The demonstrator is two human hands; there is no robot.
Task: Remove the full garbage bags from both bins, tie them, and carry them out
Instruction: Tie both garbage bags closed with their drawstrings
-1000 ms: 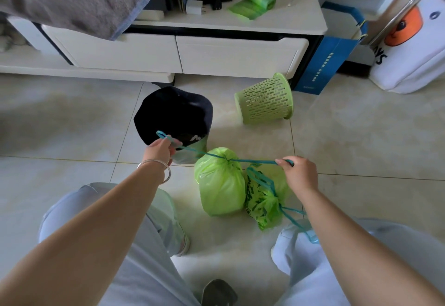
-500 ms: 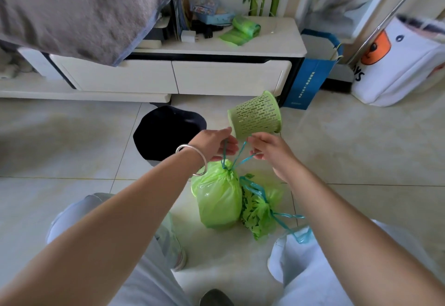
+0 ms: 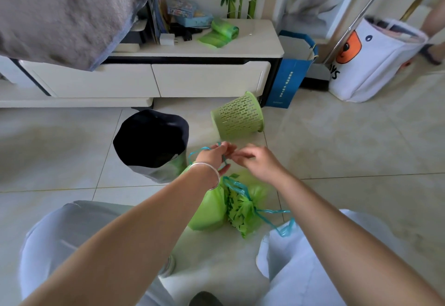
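Beside dark-lined bin [image 3: 150, 145], full green bags [image 3: 209, 207]

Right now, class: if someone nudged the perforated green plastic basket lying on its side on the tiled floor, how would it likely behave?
The perforated green plastic basket lies on its side on the tiled floor, so a nudge would probably roll it, curving because it tapers. Its slotted walls show nothing inside, so it is likely light. It looks rigid, so it should slide rather than crumple.
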